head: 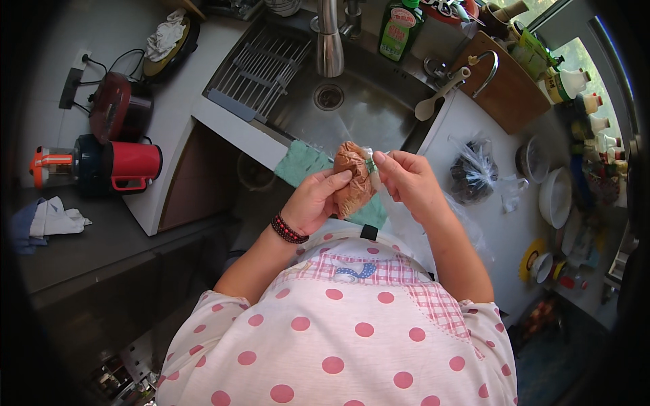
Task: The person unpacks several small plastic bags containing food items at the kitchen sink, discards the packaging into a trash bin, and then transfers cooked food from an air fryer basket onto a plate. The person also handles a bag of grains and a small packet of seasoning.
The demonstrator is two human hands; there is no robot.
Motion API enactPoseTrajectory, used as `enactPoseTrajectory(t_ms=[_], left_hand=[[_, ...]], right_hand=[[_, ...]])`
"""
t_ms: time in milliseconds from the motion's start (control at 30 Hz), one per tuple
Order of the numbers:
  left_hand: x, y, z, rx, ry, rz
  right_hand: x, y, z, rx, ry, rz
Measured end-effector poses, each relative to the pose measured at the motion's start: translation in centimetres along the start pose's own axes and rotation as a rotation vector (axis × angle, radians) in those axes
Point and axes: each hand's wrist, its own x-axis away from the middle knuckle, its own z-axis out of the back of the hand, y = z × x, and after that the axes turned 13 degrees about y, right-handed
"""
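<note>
My left hand (316, 198), with a beaded bracelet at its wrist, grips a clear plastic bag of reddish-brown contents (351, 182). The thumb lies across the front of the bag. At the bag's gathered neck, which has a green tie (371, 166), my right hand (406, 177) pinches the edge between thumb and fingers. The bag is held in front of the sink's near edge, above a green cloth (300, 163). What exactly fills the bag cannot be told.
Beyond the hands lies a steel sink (355, 114) with a roll-up drying rack (261, 76) and a faucet (330, 51). To the right are a white spoon (441, 96), a knotted plastic bag of dark food (475, 170) and a white bowl (555, 198). A red kettle (133, 166) stands left.
</note>
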Motion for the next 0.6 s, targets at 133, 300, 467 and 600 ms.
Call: enactPoseTrajectory(t_ms=[133, 300, 467, 600], left_hand=[[0.3, 0.0, -0.2, -0.086, 0.054, -0.115], [0.1, -0.1, 0.6, -0.048, -0.024, -0.139], [-0.5, -0.3, 1.1, 0.01, -0.038, -0.177], [-1.2, -0.7, 2.5, 0.053, -0.027, -0.188]], right_hand=[[0.4, -0.1, 0.0, -0.028, -0.004, 0.061], [0.6, 0.5, -0.1, 0.061, 0.012, 0.282], [0.7, 0.7, -0.1, 0.095, 0.056, 0.392], [0.9, 0.3, 0.0, -0.004, 0.061, 0.356]])
